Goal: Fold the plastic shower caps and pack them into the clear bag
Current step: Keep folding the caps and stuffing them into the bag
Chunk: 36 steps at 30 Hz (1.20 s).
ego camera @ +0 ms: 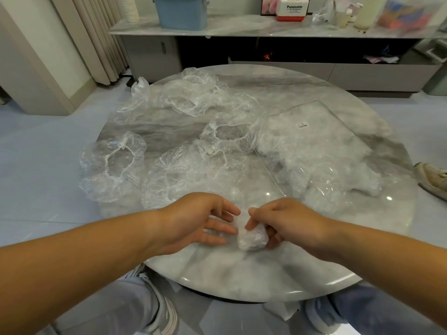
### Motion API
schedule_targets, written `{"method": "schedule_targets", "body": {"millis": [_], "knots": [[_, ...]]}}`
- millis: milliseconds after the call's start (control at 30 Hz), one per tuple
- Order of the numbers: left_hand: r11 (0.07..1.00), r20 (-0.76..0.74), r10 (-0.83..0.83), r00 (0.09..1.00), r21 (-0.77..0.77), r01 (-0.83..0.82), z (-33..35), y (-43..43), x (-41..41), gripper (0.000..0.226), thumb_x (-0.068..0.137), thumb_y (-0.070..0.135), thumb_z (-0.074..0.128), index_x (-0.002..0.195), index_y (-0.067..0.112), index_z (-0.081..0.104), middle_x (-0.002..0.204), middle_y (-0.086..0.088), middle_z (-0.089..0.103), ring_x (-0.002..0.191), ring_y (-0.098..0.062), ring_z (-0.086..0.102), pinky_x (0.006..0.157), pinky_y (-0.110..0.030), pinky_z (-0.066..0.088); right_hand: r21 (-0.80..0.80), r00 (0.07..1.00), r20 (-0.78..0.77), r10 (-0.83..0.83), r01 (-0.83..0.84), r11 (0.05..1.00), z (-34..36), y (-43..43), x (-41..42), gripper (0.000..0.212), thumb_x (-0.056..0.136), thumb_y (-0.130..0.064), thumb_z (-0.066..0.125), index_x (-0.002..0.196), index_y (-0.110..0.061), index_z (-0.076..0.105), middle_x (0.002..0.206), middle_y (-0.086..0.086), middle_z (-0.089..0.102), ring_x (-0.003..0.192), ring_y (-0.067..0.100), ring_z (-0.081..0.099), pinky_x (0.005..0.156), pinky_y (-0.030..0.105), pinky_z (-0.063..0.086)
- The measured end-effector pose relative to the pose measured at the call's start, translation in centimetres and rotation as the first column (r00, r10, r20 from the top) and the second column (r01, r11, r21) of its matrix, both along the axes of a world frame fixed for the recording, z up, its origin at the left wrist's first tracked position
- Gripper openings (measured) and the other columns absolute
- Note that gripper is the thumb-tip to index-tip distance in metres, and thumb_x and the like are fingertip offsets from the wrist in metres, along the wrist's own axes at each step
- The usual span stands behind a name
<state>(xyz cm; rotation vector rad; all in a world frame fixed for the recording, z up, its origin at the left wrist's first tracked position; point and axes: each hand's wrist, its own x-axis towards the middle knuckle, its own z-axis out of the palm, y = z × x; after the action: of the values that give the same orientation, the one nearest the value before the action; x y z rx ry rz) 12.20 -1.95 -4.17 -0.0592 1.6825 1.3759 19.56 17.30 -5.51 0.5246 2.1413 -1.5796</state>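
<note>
My right hand grips a small folded bundle of clear shower cap just above the near edge of the round marble table. Beside it, my left hand has its fingers stretched out, the tips touching the bundle's left side. Several unfolded shower caps lie spread over the table: one at the left edge, one in the middle, others at the back. The clear bag, with a barcode label and folded caps inside, lies at the right, its opening facing me.
A sideboard stands behind the table with a blue bin, a Panasonic box and bottles. Someone's shoe shows at the right edge. My knees and shoes are under the table's near edge.
</note>
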Motion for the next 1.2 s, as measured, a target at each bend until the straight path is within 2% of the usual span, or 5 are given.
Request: {"method": "schedule_targets", "body": {"millis": [233, 400, 600, 767, 1200], "knots": [[0.898, -0.24, -0.369, 0.898, -0.34, 0.278, 0.6, 0.8, -0.3, 0.019, 0.097, 0.019, 0.051, 0.107, 0.02, 0.067, 0.109, -0.003, 0.068, 0.097, -0.014, 0.07, 0.088, -0.038, 0.06, 0.221, 0.893, -0.443, -0.077, 0.192, 0.956, 5.0, 7.1, -1.1, 0.05, 0.099, -0.052, 0.052, 0.075, -0.018, 0.08, 0.063, 0.004, 0.068, 0.062, 0.019, 0.065, 0.072, 0.03, 0.053], [0.79, -0.614, -0.605, 0.507, -0.546, 0.279, 3.6, 4.8, -0.4, 0.02, 0.097, 0.03, 0.05, 0.102, 0.027, 0.069, 0.085, 0.009, 0.068, 0.074, -0.005, 0.062, 0.071, -0.024, 0.052, 0.076, 0.858, -0.444, -0.259, 0.324, 0.943, 4.6, 13.6, -2.3, 0.054, 0.105, -0.046, 0.044, 0.084, -0.009, 0.077, 0.092, 0.022, 0.074, 0.088, 0.04, 0.071, 0.089, 0.051, 0.059], [0.641, -0.69, -0.714, 0.12, -0.576, 0.508, 2.2, 12.1, 0.1, 0.041, 0.101, 0.027, 0.044, 0.142, 0.031, 0.053, 0.159, 0.007, 0.029, 0.146, -0.009, 0.024, 0.111, -0.018, 0.022, 0.146, 0.935, -0.31, -0.174, 0.228, 0.963, 2.7, 17.3, 0.2, 0.056, 0.101, -0.049, 0.046, 0.092, -0.002, 0.074, 0.091, 0.018, 0.073, 0.077, 0.031, 0.074, 0.085, 0.058, 0.059], [0.463, -0.607, -0.772, -0.187, -0.739, 0.489, -0.8, 15.4, 0.4, 0.051, 0.1, 0.035, 0.038, 0.15, 0.029, 0.044, 0.169, -0.005, -0.003, 0.155, -0.015, -0.009, 0.125, -0.036, 0.006, 0.142, 0.952, -0.278, -0.132, 0.176, 0.974, 1.6, 18.7, 2.3, 0.061, 0.092, -0.057, 0.047, 0.092, -0.003, 0.075, 0.087, 0.012, 0.074, 0.077, 0.025, 0.072, 0.08, 0.048, 0.062], [0.439, -0.532, -0.781, -0.328, -0.84, 0.318, -1.7, 16.0, 0.0, 0.054, 0.101, 0.05, 0.018, 0.13, 0.029, 0.059, 0.169, -0.007, 0.004, 0.155, -0.018, -0.008, 0.119, -0.032, -0.013, 0.127, 0.982, -0.187, -0.01, 0.035, 0.991, -0.8, 19.6, 4.1, 0.074, 0.091, -0.075, 0.04, 0.083, -0.014, 0.081, 0.095, 0.008, 0.075, 0.093, 0.024, 0.068, 0.098, 0.04, 0.053]]}}
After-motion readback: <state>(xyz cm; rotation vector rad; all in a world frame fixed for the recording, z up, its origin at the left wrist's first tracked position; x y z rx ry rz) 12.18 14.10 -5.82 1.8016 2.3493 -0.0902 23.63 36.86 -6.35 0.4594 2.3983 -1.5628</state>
